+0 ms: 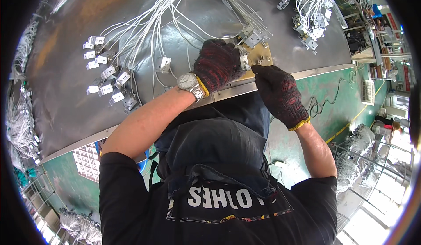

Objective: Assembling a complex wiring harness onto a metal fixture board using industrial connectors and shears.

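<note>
My left hand (219, 65), in a dark red-and-black knit glove, is closed at the table's front edge. Its fingertips are on a small white-and-silver metal fitting (244, 61) beside a brass-coloured plate (262, 54). Just right of it, my right hand (280, 91) wears a matching glove. The thumb and fingers of that hand are pinched together close to the fitting; whatever is between them is hidden. Beyond the plate lies a silver metal bracket (253, 39), with white wires (166, 3) arching away over the table.
Several wired metal connectors (107, 71) lie on the steel tabletop (79, 109) to the left. Another bundle of wired connectors (311, 25) sits at the far right. A black cable (335, 98) trails over the green floor. Racks with hanging wire bundles (359, 148) stand on the right.
</note>
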`<move>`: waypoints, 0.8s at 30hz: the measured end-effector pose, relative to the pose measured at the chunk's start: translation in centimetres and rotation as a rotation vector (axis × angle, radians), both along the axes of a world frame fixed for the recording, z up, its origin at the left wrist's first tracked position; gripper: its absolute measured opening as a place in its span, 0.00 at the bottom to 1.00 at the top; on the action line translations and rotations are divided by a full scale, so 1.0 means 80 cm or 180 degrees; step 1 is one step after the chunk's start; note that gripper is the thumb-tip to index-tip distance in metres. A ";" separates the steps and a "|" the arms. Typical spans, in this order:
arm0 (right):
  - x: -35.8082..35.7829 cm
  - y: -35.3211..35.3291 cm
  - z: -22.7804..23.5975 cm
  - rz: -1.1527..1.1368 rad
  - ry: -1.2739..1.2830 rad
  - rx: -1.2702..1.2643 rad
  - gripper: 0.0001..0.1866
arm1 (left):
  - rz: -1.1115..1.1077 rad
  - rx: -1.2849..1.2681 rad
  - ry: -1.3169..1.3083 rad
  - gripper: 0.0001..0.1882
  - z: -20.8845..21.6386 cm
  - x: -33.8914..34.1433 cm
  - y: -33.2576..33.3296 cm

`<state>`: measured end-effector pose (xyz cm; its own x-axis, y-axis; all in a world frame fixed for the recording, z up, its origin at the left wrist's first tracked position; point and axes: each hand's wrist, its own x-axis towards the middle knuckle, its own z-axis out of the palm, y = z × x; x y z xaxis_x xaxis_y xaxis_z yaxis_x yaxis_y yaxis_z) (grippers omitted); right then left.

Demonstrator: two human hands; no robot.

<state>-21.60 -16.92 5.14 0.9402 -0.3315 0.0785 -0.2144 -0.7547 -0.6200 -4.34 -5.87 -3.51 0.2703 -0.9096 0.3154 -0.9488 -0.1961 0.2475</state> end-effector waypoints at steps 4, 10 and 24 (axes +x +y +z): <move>0.005 -0.002 -0.004 -0.0093 -0.0203 -0.0288 0.12 | 0.0168 0.0664 0.0079 0.21 0.018 -0.005 -0.007; 0.006 -0.006 0.009 -0.0081 0.0279 0.0032 0.13 | 0.0149 0.0510 0.0025 0.19 0.015 -0.004 -0.004; -0.002 -0.024 0.006 -0.0636 -0.0088 0.0908 0.20 | -0.0132 0.0160 0.0412 0.31 0.041 0.000 0.030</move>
